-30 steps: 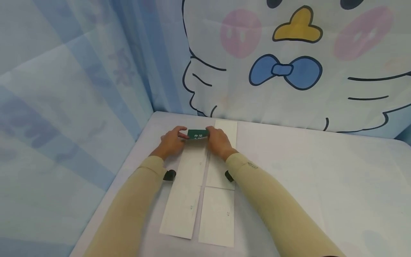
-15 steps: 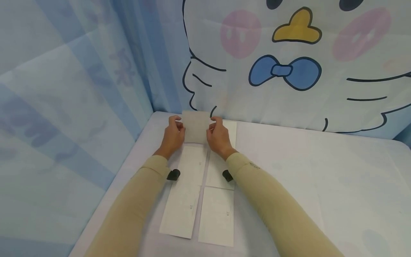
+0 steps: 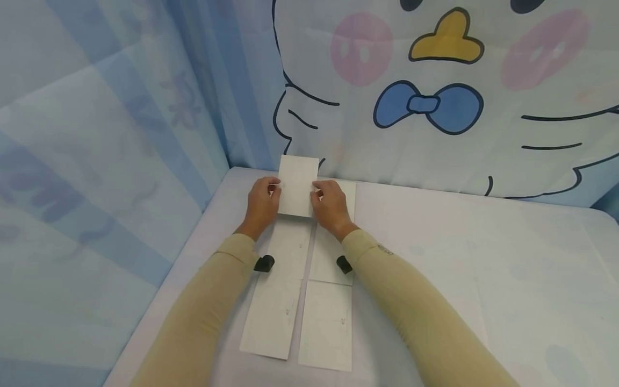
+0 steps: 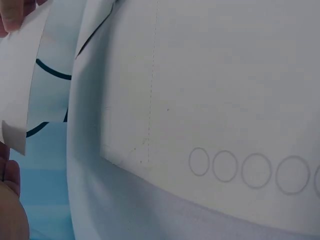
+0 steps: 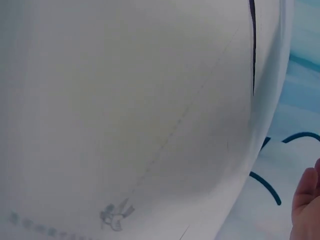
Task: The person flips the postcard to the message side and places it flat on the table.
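Note:
Both hands hold a postcard (image 3: 297, 185) by its side edges at the far end of the table. Its pale back faces the head camera, and its lower edge is close over the cards below. My left hand (image 3: 260, 207) pinches the left edge; my right hand (image 3: 332, 207) pinches the right edge. In the left wrist view the held postcard (image 4: 17, 75) shows at the left border. Beneath lies a left column of postcards, with an upper postcard (image 3: 289, 250) and a lower postcard (image 3: 271, 320). Printed circles and a dotted line mark a postcard back (image 4: 220, 90).
A right column has a front postcard (image 3: 326, 328), a middle postcard (image 3: 329, 263) and a far postcard (image 3: 349, 196) partly behind the right hand. The white table (image 3: 459, 279) extends to the right. A cartoon-print curtain (image 3: 425, 156) hangs behind, and a blue curtain (image 3: 121, 161) at left.
A green side with white text showed one second ago; the postcard has since been tilted up and its pale back now faces the camera. Both hands have risen slightly with it.

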Available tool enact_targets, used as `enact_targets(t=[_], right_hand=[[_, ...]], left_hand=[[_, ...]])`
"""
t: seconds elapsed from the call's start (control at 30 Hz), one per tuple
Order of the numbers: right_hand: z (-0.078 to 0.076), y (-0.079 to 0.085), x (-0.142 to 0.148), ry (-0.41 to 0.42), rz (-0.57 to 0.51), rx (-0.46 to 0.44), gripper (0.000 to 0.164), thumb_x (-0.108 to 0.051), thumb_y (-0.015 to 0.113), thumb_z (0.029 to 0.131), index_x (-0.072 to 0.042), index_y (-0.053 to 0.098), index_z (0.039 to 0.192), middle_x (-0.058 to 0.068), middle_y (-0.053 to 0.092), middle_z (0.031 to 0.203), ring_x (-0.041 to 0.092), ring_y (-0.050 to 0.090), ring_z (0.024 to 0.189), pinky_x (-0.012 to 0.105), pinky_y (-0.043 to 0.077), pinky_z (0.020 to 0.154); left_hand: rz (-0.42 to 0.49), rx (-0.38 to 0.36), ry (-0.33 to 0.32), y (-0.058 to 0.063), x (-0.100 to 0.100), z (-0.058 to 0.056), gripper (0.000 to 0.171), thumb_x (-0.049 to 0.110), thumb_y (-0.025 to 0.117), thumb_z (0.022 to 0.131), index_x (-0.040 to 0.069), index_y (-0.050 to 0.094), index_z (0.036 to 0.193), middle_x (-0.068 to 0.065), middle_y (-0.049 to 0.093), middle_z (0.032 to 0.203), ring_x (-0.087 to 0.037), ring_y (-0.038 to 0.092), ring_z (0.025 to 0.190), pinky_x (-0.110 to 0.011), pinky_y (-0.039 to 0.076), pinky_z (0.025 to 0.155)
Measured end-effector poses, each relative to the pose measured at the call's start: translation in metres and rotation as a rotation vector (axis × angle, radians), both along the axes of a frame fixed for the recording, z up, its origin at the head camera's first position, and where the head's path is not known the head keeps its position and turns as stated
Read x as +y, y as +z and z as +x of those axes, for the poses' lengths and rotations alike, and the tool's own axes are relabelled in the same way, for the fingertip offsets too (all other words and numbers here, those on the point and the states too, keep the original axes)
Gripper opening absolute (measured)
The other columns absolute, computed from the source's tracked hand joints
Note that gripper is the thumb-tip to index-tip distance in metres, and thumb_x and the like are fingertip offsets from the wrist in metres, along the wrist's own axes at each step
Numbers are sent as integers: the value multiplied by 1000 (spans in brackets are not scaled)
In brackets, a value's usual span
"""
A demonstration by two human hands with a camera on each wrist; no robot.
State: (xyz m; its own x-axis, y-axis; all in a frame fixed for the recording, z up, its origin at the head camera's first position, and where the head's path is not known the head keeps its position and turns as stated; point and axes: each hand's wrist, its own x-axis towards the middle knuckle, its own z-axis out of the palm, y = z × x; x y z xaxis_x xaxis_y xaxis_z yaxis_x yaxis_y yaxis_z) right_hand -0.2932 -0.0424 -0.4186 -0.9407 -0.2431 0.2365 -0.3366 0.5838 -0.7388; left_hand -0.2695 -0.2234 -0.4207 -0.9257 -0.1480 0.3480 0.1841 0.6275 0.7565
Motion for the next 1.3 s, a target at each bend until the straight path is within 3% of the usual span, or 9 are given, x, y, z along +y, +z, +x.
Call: enact_targets(t=[0.27,0.47,0.73,1.0,1.3], right_hand=[[1,-4,-1,117,91,-113,58,-21,62,98,5,43,147,21,37,153,28,57,119,39,42,105],[2,-8,-1,155,186,-141,68,-24,67,97,6,36,150,22,30,157,30,52,126,39,40,108],[0,-12,0,185,311,-130,65,-25,64,99,7,37,149,23,30,157,34,28,146,40,23,118],[2,-12,1,196,357,-192,64,-25,61,101,7,35,150,23,30,158,33,25,147,40,20,119],[3,-16,-2,198,364,-260,62,-23,58,102,8,34,150,24,30,158,33,24,148,40,18,119]], left_hand=[[-61,-110,-67,-2,4,-1,36,7,63,97,-5,57,130,-20,43,151,-31,39,141,-38,31,114],[-108,-218,-77,-3,3,1,50,11,62,97,-3,49,143,-19,38,156,-33,34,144,-40,25,117],[-161,-337,-111,-6,1,1,62,14,64,97,-1,38,151,-18,34,158,-32,32,145,-40,26,117],[-236,-447,-157,-8,0,0,70,17,69,96,-1,34,153,-17,29,160,-31,28,147,-40,22,118],[-301,-502,-158,-16,1,0,69,22,66,98,0,33,154,-16,26,161,-33,26,147,-44,20,118]])
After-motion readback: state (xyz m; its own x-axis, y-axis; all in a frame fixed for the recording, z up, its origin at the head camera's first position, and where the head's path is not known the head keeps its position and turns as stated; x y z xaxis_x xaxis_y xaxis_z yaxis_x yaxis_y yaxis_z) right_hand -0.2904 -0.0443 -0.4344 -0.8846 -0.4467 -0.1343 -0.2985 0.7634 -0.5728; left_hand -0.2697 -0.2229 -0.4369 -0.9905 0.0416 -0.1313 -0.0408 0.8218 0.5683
